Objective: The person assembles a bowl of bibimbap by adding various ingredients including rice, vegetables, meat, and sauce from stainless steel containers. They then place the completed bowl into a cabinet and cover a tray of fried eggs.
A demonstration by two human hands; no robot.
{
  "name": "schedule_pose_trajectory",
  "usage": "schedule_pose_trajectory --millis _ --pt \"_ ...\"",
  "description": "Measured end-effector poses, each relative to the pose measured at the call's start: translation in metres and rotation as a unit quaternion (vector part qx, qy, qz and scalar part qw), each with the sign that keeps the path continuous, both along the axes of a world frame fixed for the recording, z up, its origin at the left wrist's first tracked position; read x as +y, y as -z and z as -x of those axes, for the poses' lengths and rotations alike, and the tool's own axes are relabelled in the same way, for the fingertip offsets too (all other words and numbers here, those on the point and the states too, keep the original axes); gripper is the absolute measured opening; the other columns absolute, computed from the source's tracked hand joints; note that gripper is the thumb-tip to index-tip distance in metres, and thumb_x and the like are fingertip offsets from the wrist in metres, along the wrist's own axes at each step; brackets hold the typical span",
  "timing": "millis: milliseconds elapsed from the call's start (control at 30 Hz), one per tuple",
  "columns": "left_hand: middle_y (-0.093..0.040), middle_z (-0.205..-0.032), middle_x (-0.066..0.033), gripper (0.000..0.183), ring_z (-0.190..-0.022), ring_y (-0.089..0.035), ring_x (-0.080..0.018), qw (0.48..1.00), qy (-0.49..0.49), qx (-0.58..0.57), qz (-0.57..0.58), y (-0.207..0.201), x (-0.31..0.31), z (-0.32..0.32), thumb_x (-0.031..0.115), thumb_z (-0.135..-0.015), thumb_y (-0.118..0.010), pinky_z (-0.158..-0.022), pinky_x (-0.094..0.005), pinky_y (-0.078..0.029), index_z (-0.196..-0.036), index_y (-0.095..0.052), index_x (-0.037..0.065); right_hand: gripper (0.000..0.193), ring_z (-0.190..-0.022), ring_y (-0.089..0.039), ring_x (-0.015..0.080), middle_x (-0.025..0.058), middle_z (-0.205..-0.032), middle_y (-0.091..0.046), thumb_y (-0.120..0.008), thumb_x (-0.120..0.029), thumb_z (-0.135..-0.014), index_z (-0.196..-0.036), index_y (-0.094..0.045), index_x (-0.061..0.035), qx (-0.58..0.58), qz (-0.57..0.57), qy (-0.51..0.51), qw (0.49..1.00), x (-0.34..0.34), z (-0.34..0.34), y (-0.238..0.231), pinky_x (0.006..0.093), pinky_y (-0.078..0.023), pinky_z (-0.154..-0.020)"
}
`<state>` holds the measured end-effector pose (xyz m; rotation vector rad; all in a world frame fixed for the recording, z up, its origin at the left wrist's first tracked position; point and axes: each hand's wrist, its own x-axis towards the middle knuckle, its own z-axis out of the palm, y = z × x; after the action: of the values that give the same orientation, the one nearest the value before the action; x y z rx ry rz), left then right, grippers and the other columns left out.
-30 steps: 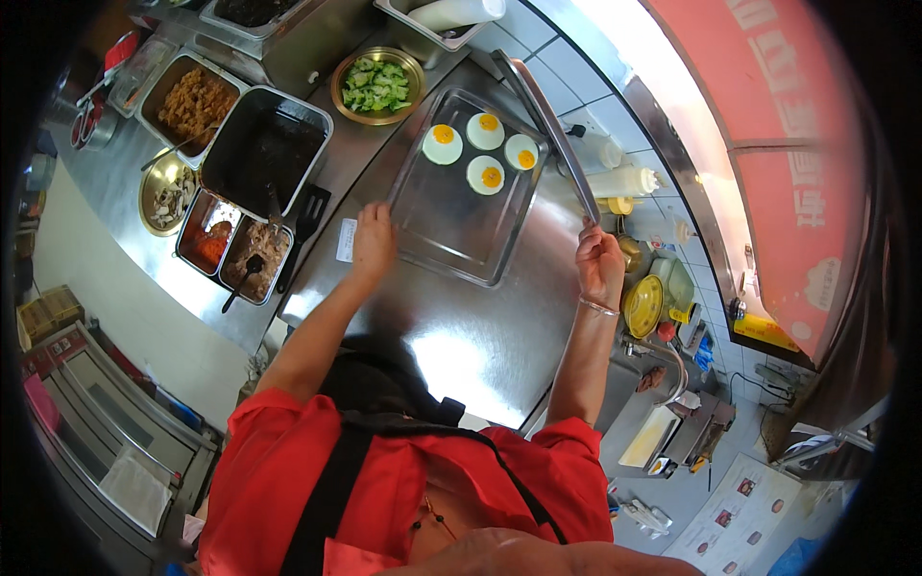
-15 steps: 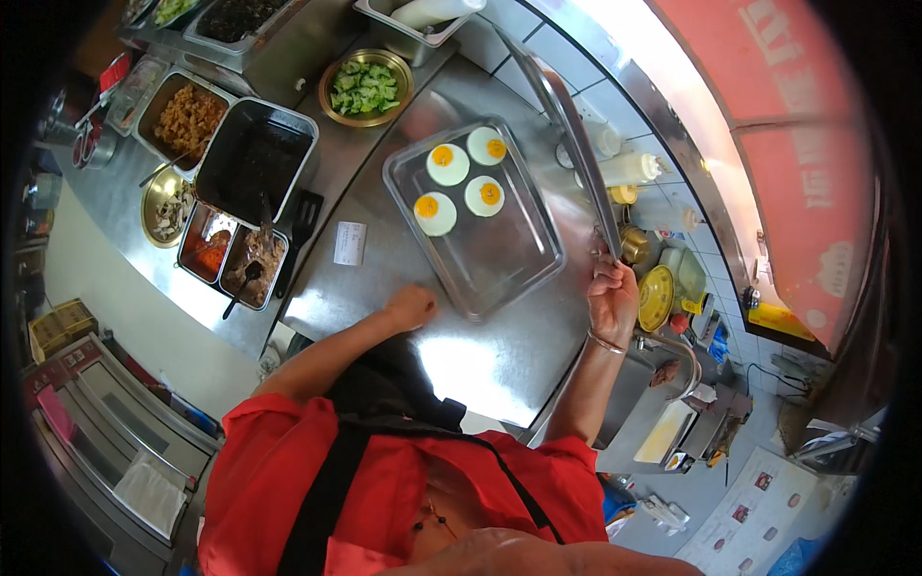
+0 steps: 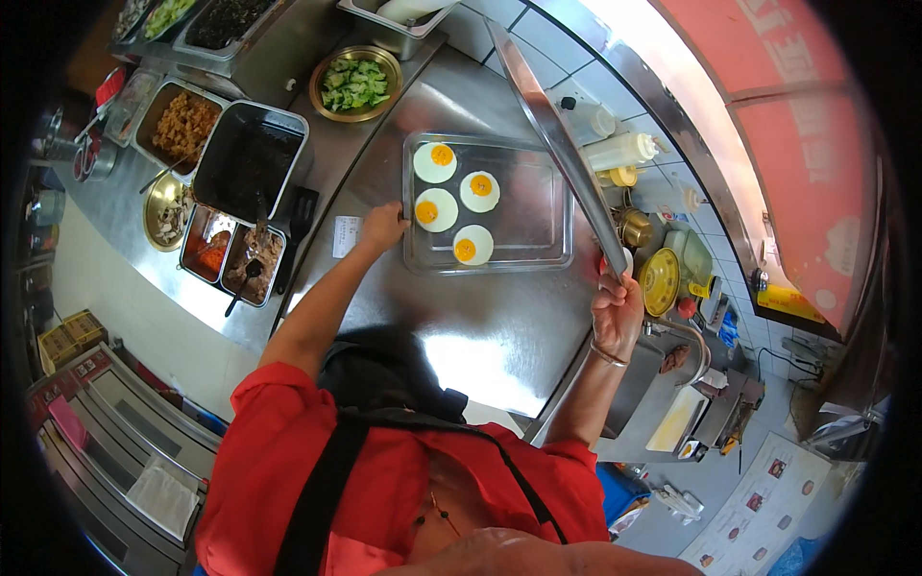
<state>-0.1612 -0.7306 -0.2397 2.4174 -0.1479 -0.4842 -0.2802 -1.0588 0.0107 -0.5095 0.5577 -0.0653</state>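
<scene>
Head view shows the left hand (image 3: 382, 228) gripping the left rim of a shallow steel tray (image 3: 538, 211) that sits flat on the steel counter (image 3: 480, 326). 4 fried eggs (image 3: 459, 204) lie in the tray's left half, close together. The right hand (image 3: 618, 305) is closed around the lower end of a long flat metal lid (image 3: 557, 144), held tilted on edge along the tray's right side. A brass bowl of chopped greens (image 3: 355, 84) stands near the tray's upper left corner.
</scene>
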Motion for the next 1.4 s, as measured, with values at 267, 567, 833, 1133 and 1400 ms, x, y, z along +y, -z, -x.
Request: schedule_pose_trajectory --millis 267,567,833,1133,1400 --pt "-0.061 -0.074 -0.0130 0.015 -0.061 -0.063 -0.0216 0.925 -0.184 0.218 0.250 0.012 0.009 0.086 0.008 -0.078 -0.063 -0.057 -0.0329 -0.053 -0.085 -0.056 -0.003 0.001 -0.056 -0.045 0.0067 -0.0007 -0.071 -0.051 -0.050 -0.004 -0.087 -0.088 -0.050 -0.0054 0.027 0.062 0.004 0.998 0.007 0.008 0.009 0.0147 -0.038 -0.044" --pt "-0.052 -0.083 -0.0077 0.011 -0.074 -0.061 -0.0192 0.771 -0.348 0.300 0.441 0.021 -0.003 0.121 0.004 -0.086 -0.057 -0.060 -0.0302 -0.058 -0.091 -0.049 -0.001 0.006 -0.062 -0.047 0.0067 -0.0001 -0.075 -0.052 -0.050 -0.008 -0.088 -0.091 -0.052 -0.0041 -0.002 0.055 -0.044 0.997 0.025 -0.010 0.031 0.0148 -0.040 -0.049" --pt "-0.053 -0.083 -0.0078 0.010 -0.071 -0.061 -0.0184 0.703 -0.431 0.288 0.487 0.019 -0.043 0.110 0.001 -0.085 -0.057 -0.062 -0.0318 -0.058 -0.087 -0.047 0.001 0.014 -0.066 -0.051 0.0098 0.0032 -0.081 -0.057 -0.047 -0.008 -0.090 -0.098 -0.054 0.0000 -0.063 0.137 -0.065 0.986 0.038 -0.056 0.058 0.0180 -0.044 -0.058" --pt "-0.049 -0.083 -0.0079 0.014 -0.074 -0.059 -0.0201 0.678 -0.458 0.299 0.491 0.003 -0.062 0.107 0.003 -0.086 -0.057 -0.071 -0.0341 -0.058 -0.086 -0.043 0.003 0.012 -0.065 -0.052 0.0130 0.0072 -0.086 -0.059 -0.044 -0.006 -0.090 -0.097 -0.053 -0.0004 -0.052 0.215 -0.061 0.973 0.055 -0.068 0.118 0.0249 -0.043 -0.059" --pt "-0.049 -0.084 -0.0078 0.014 -0.077 -0.059 -0.0211 0.658 -0.469 0.316 0.497 0.004 -0.065 0.095 0.005 -0.086 -0.056 -0.071 -0.0343 -0.057 -0.084 -0.042 0.004 0.014 -0.064 -0.057 0.0139 0.0072 -0.084 -0.061 -0.040 -0.007 -0.092 -0.099 -0.051 -0.0014 -0.070 0.236 -0.083 0.966 0.070 -0.064 0.160 0.0249 -0.046 -0.057"
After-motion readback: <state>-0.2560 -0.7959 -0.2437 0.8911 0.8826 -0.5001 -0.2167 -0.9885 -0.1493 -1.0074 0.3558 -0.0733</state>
